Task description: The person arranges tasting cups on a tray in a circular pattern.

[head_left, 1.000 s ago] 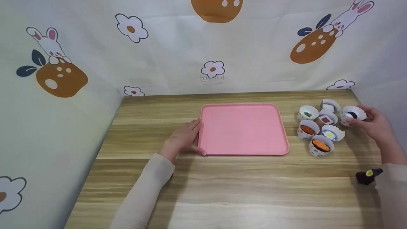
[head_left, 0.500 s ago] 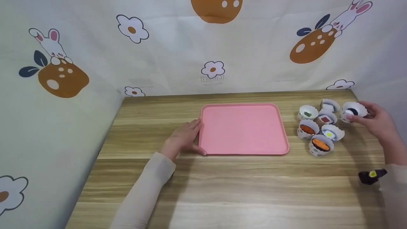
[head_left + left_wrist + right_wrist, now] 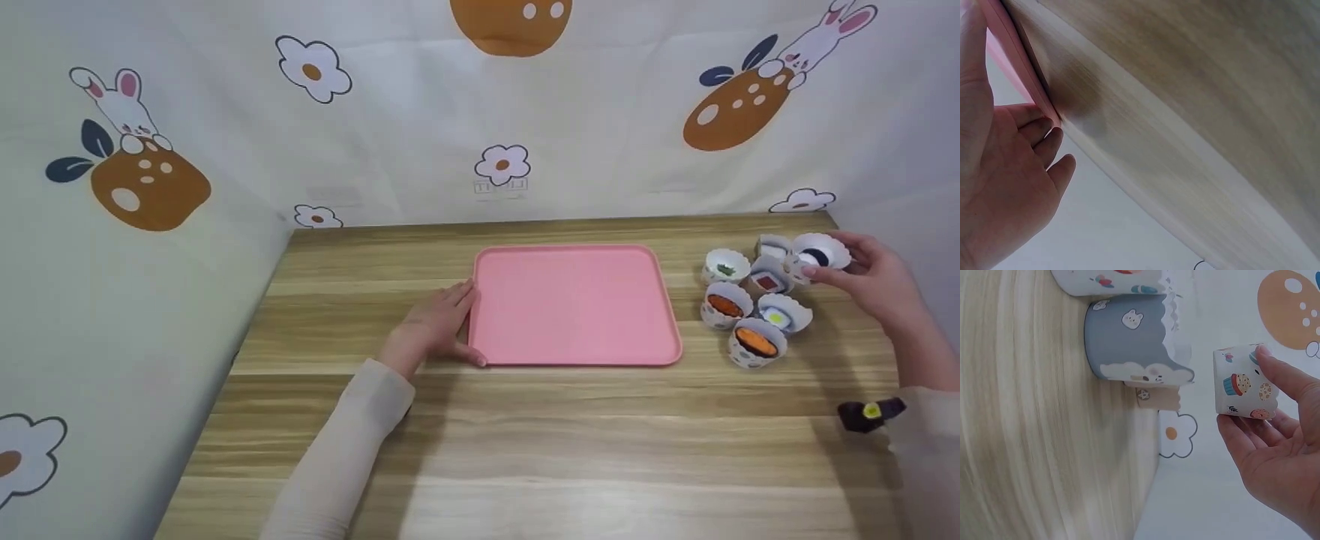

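My left hand point(image 3: 431, 330) rests at the left edge of a pink rectangular tray point(image 3: 577, 304). Its fingers touch the side and the thumb touches the near corner. At the far right, my right hand point(image 3: 874, 281) grips a white paper baking cup point(image 3: 1241, 385) between thumb and fingers, held up off the table. Cupcakes and cookies are printed on its wall. Inside it lies a black-and-white piece point(image 3: 816, 258). Close beside it stand more cups, including one with an orange-topped piece point(image 3: 756, 342), one with red-orange topping point(image 3: 725, 305) and one with green bits point(image 3: 725, 268).
A cup with a yellow-and-white piece point(image 3: 776, 317) and one with a dark red square point(image 3: 768, 282) stand in the same cluster. A grey paper cup point(image 3: 1129, 337) shows in the right wrist view. A patterned white cloth point(image 3: 405, 150) hangs behind the wooden table point(image 3: 570, 442).
My right hand first shifted slightly right, then lifted the cup up and leftward, over the edge of the cluster. My left hand and the tray have stayed in place.
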Action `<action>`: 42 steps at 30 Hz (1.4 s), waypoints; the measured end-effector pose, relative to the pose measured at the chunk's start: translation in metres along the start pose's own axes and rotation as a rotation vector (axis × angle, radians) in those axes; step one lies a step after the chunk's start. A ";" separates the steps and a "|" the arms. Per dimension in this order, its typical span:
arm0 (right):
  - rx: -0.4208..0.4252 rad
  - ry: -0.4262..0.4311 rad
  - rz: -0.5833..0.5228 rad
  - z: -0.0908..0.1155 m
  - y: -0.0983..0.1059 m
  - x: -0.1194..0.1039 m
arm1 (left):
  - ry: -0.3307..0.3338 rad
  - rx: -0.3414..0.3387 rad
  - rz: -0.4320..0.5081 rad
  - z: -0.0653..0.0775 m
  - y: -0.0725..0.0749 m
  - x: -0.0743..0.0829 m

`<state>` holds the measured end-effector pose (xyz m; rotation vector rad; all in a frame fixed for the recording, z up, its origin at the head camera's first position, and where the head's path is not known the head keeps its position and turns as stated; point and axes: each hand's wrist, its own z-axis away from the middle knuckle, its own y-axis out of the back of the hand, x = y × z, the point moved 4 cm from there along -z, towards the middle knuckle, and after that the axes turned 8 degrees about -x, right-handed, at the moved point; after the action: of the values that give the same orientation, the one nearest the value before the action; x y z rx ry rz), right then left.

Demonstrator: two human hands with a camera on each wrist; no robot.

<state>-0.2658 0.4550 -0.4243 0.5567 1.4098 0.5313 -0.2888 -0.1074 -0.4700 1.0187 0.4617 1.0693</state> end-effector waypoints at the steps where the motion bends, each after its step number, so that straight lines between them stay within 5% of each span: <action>1: -0.006 0.004 -0.003 0.000 -0.001 -0.001 | -0.001 0.001 0.005 0.000 0.000 0.000; 28: -0.094 0.153 -0.101 -0.010 -0.033 -0.040 | -0.006 0.023 -0.029 -0.001 -0.002 -0.001; 42: -0.146 0.050 -0.051 -0.018 -0.053 -0.062 | 0.005 0.014 -0.003 -0.001 -0.002 -0.001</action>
<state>-0.2880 0.3756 -0.4130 0.3912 1.4161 0.6054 -0.2891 -0.1075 -0.4721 1.0274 0.4750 1.0671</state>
